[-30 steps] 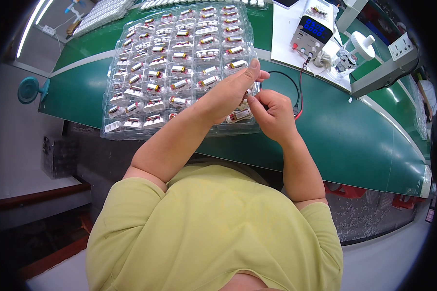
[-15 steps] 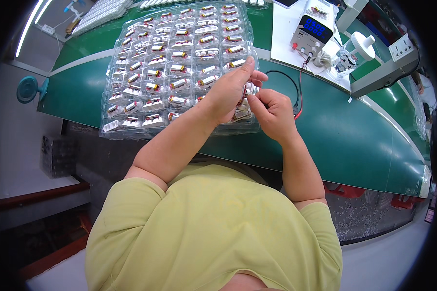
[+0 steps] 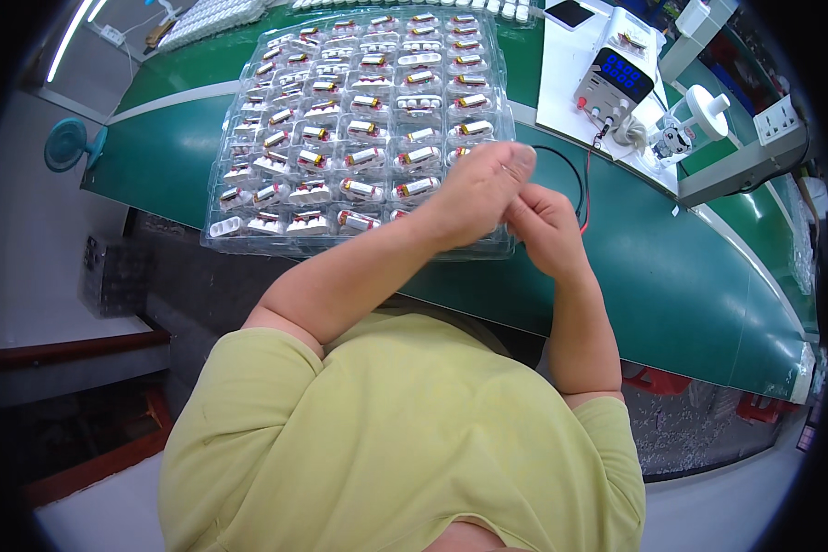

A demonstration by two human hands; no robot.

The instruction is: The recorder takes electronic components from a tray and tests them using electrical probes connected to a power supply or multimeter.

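My left hand [image 3: 481, 191] is closed over the front right corner of a clear plastic tray [image 3: 281, 245], its thumb laid across the top. Against it, my right hand [image 3: 550, 230] has its thumb and fingers pinched together. Whatever lies between the hands is hidden by the fingers now. The tray's pockets hold many small white plastic pieces, several carrying a silver battery pack [image 3: 418, 188] with a yellow end and red wires.
Right of the tray, a power supply [image 3: 615, 78] stands on a white board [image 3: 561, 87], with a black lead [image 3: 570, 161] and a red lead [image 3: 589, 189]. Nearby are a clear jar [image 3: 685, 129], a phone [image 3: 569, 13] and a socket strip [image 3: 776, 120]. A teal fan [image 3: 64, 144] sits far left.
The view has shifted slightly. My left hand has turned over and closed, covering the small white piece that showed between my hands before. Both hands remain together.
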